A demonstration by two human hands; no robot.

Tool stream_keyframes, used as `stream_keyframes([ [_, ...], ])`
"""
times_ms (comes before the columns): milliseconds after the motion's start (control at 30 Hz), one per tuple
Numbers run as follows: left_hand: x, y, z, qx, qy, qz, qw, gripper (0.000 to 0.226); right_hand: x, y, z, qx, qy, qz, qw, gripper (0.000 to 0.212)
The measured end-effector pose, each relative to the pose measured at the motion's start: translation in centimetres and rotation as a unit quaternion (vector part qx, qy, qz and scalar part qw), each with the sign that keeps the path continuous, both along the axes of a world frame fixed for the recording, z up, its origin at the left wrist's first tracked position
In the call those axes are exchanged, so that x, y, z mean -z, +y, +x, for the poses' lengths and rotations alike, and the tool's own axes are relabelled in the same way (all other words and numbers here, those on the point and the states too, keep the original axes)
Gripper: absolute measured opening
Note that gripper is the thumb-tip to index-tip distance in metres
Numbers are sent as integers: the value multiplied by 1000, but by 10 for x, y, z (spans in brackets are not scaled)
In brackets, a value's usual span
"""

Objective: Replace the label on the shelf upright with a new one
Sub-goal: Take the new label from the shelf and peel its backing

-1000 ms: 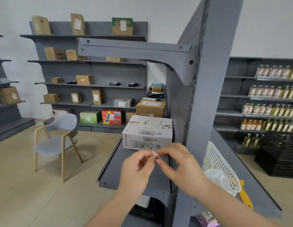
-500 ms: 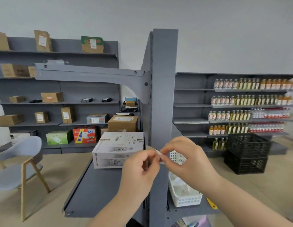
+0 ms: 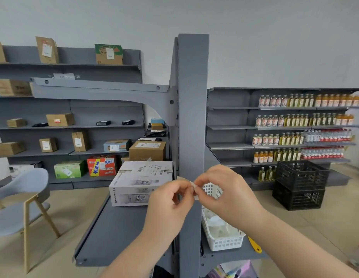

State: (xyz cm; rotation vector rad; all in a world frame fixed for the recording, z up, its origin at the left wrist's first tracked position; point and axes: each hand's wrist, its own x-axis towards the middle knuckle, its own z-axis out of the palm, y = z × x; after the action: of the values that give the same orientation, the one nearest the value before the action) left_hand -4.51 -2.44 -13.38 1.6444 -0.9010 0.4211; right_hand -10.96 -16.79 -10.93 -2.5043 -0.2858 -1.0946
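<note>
Both bare forearms reach up from the lower edge of the view and meet in front of the tall grey metal shelf upright (image 3: 192, 117). The left hand (image 3: 170, 199) is curled with its knuckles toward the camera, thumb and forefinger pinched together at the top. The right hand (image 3: 224, 189) arches over from the other side, its fingertips (image 3: 196, 184) bent down to meet the left ones. Between the two pinches sits a small white paper label (image 3: 194, 189), gripped from both sides; each grip is closed tight on it. The label is held just in front of the upright's face at mid height; whether it touches the metal cannot be told.

Left of the hands, a white printed cardboard carton (image 3: 138, 183) lies on the grey metal shelf board (image 3: 110, 237), with a brown cardboard box (image 3: 147, 150) behind it. Right of the upright, a white perforated plastic basket (image 3: 220, 233) rests on the lower shelf, partly hidden by the right wrist, with a yellow plastic tool (image 3: 255, 244) beside it. Further off stand two stacked black plastic crates (image 3: 300, 185) and a grey chair with wooden legs (image 3: 20, 211).
</note>
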Motion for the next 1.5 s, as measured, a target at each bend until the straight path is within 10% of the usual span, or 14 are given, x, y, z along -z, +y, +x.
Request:
stream_keyframes([
  [1500, 88, -63, -21, 70, 455, -45, 887, 15, 7, -105, -13, 167, -2, 278, 946, 8],
])
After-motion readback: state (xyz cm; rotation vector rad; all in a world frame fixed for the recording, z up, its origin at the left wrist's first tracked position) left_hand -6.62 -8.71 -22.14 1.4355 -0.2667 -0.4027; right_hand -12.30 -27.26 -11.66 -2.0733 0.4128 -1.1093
